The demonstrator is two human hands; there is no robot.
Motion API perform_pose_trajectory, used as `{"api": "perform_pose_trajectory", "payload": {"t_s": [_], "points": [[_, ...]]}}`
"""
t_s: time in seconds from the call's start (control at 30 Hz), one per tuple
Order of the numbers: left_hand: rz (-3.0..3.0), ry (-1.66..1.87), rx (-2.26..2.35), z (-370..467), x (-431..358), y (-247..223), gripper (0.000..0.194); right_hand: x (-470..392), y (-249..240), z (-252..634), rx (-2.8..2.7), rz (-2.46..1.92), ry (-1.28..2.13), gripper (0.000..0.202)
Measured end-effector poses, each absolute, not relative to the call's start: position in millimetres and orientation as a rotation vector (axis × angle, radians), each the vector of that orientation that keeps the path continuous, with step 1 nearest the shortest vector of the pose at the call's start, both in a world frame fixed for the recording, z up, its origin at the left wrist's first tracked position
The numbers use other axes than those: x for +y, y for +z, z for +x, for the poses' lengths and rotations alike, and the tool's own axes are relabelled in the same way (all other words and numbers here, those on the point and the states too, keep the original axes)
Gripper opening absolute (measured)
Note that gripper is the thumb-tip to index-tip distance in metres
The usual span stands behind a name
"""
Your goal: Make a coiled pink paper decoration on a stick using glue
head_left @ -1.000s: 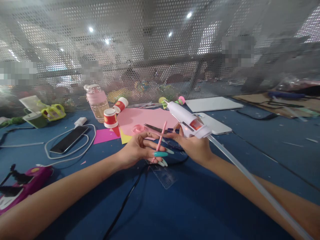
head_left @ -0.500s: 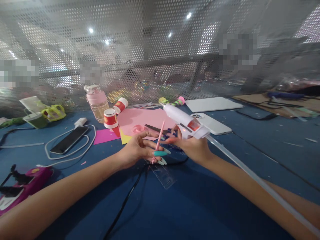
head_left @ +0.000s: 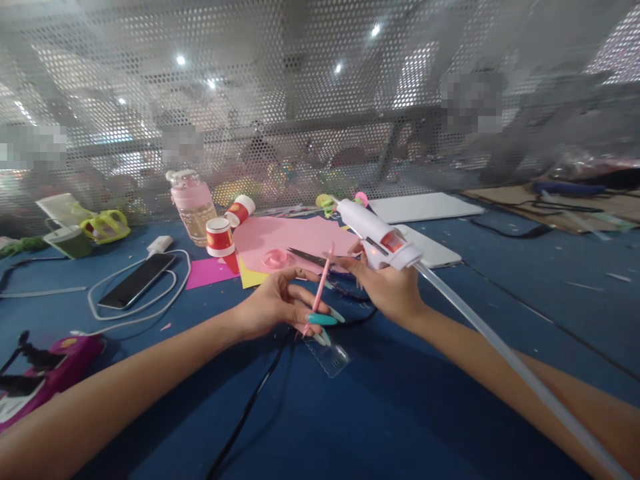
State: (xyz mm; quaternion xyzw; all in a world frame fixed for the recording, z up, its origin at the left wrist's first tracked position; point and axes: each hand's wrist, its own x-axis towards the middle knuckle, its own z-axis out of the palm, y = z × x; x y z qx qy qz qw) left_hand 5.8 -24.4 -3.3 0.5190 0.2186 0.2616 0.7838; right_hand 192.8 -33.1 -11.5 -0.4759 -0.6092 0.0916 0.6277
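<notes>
Between thumb and fingers, my left hand (head_left: 285, 307) pinches a thin pink paper stick (head_left: 323, 283), tilted with its top leaning right. My right hand (head_left: 393, 290) is closed round a white glue gun (head_left: 377, 233), whose nozzle points away to the upper left and whose long clear glue stick (head_left: 480, 323) trails back over my right arm. Scissors (head_left: 305, 255) lie open-ended beyond my hands, their handles partly behind my right hand. A pink paper coil (head_left: 276, 259) rests on a sheet of pink paper (head_left: 295, 233). Under my left hand lies a clear plastic ruler (head_left: 333, 360).
At the left are a phone (head_left: 137, 280) with a white cable, a purple power strip (head_left: 47, 380) and a pink-lidded bottle (head_left: 193, 207). Red-and-white paper cups (head_left: 220, 238) stand near the bottle. Another phone (head_left: 435, 250) lies right of the glue gun. A black cord (head_left: 250, 400) crosses the blue table.
My right hand and the glue gun have shifted slightly right, away from the pink stick. My left hand has dropped a little with the stick, which leans further right.
</notes>
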Motion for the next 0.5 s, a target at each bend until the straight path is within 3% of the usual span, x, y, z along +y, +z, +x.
{"api": "perform_pose_trajectory", "payload": {"t_s": [0.5], "points": [[1.116, 0.726, 0.598, 2.0, -12.3, -5.7, 0.039, -30.3, -13.6, 191.6, -1.267, -1.031, 0.248, 0.016]]}}
